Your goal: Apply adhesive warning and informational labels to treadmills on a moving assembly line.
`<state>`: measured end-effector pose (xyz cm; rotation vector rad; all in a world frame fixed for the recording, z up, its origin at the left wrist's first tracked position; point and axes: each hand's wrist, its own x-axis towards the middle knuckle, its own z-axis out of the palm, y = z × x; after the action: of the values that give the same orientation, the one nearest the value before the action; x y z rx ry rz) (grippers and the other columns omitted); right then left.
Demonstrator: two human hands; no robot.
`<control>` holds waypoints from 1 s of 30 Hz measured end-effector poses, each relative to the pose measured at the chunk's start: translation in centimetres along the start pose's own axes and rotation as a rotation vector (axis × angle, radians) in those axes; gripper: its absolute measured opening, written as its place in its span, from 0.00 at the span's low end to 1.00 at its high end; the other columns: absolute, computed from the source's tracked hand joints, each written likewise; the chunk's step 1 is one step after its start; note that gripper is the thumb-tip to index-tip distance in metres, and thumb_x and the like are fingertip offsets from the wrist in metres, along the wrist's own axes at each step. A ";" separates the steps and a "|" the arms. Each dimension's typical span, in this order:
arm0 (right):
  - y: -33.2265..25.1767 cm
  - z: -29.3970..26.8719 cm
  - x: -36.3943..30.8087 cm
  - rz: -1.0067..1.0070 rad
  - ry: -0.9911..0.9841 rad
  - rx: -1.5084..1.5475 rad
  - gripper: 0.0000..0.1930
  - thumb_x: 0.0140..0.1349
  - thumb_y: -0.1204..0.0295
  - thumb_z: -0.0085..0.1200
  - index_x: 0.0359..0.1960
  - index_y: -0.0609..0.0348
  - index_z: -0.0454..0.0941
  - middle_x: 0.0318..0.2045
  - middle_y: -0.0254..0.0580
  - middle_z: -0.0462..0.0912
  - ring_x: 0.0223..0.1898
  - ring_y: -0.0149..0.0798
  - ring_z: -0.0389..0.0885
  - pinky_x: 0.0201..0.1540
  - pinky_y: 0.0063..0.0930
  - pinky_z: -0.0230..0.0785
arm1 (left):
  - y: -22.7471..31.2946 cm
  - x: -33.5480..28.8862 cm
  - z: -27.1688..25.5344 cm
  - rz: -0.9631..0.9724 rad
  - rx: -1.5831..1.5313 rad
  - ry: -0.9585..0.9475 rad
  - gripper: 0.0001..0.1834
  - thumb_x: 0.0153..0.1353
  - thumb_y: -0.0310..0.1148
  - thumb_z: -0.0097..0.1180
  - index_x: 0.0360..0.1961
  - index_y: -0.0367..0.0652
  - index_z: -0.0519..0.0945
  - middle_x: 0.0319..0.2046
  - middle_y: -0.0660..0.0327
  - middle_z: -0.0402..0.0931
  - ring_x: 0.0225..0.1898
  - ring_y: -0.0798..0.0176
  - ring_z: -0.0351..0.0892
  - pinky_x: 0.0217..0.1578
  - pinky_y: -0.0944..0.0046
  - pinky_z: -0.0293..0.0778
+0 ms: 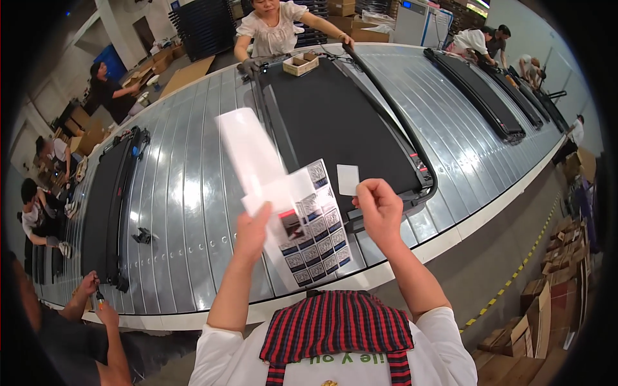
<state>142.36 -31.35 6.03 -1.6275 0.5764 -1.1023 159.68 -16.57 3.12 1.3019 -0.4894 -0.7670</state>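
Note:
My left hand is closed on a bundle of papers. Among them are a sheet of printed stickers in dark blue and white, and a glossy white sheet that reaches up to the left. A small patch of red and dark print shows beside my left fingers. Between the thumb and fingers of my right hand is a small white label, apart from the sheets. Beyond both hands lies a large flat black panel with a dark frame, its near end close to my right hand.
A slatted metal conveyor spans the view. On its far side a co-worker grips the panel's frame, near a small box. More black panels lie along it; another person's hands hold a tool at left. Flattened cardboard stands right.

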 end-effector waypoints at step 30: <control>0.8 3.3 1.5 -0.011 -0.533 -0.041 0.02 0.49 0.80 0.53 0.23 0.62 0.73 0.19 0.30 0.70 0.20 0.21 0.66 0.20 0.16 0.58 | -2.6 4.2 -5.1 -0.135 0.913 -0.441 0.16 0.54 0.42 0.52 0.36 0.39 0.77 0.29 0.53 0.77 0.33 0.59 0.75 0.35 0.62 0.69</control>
<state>146.02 -31.25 5.73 -1.8653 0.2380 -0.6217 165.55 -16.48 -0.97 2.0240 -1.2079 -0.9967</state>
